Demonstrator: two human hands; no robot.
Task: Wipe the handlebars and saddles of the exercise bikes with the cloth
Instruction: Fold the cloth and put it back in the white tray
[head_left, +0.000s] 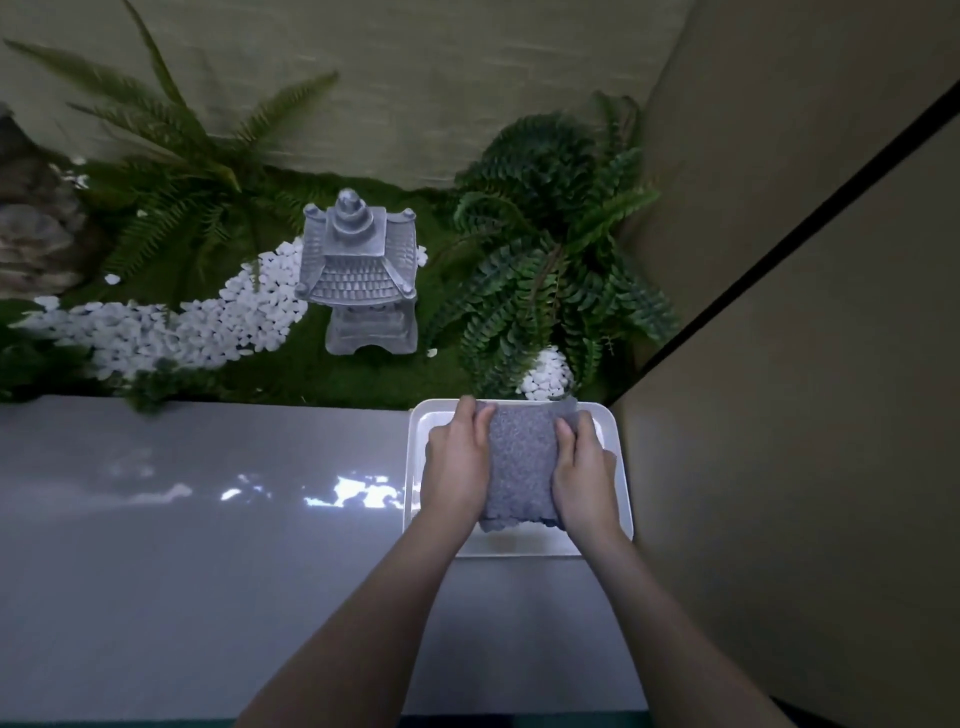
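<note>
Glossy grey counter (208, 571), white rounded tray (414, 467) at its right end by a tan wall, left hand (457, 467) and right hand (584, 478) gripping sides of nubbly grey folded cloth (522, 467) over tray, thumbs hidden; beyond, stone pagoda (358, 270), white pebbles (182, 332), ferns (545, 249).

Dim, cool-toned light overall. The white tray (415, 441) under the hands glows brightest, and the cloth (519, 467) between them keeps a crisp grain. Left of the left hand (457, 467), the glossy grey ledge (182, 571) carries broken white patches of glare, perhaps from a lamp overhead. Beyond the hands the stone lantern (358, 270) reads fairly sharp, while the ferns (156, 156) far to the left smear with blur. Right of the right hand (584, 478) the wall (805, 415) sits in flat shade — its lines splay outward with wide-angle stretch.
</note>
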